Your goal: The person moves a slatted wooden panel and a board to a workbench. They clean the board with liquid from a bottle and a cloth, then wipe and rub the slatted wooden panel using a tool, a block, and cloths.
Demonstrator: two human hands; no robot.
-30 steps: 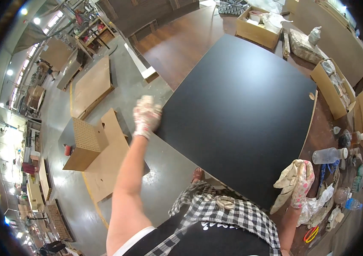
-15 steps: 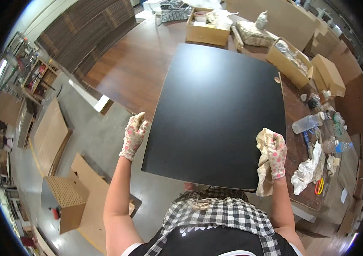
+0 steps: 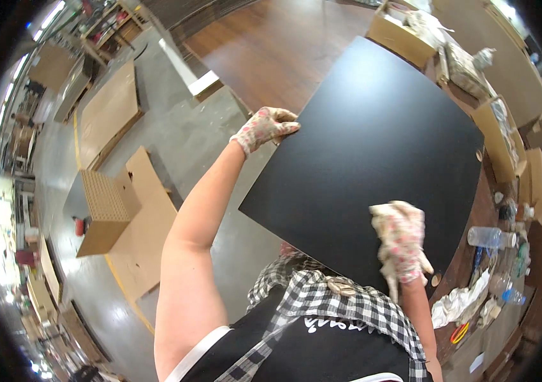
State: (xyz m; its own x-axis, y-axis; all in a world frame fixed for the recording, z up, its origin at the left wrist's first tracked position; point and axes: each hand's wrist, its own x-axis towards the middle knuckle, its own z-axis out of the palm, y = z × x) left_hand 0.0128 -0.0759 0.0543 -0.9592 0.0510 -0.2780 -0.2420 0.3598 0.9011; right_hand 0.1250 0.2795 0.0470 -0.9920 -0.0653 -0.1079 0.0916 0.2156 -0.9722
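Head view is showing a large, flat, matte-black panel (image 3: 373,146) lying on a brown wood-grained table (image 3: 252,54). Wiping appears to be going on; the even surface is not revealing what is done or left. With its arm extended, the spotted-gloved left hand (image 3: 264,129) is resting half-curled at the panel's left edge, its grip unclear; the blurred, spotted-gloved right hand (image 3: 405,239) is clasping a crumpled off-white cloth (image 3: 388,270) over the panel's near right part.

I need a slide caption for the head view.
Gloved left hand at the edge of a black panel, gloved right hand holding a cloth over its surface.
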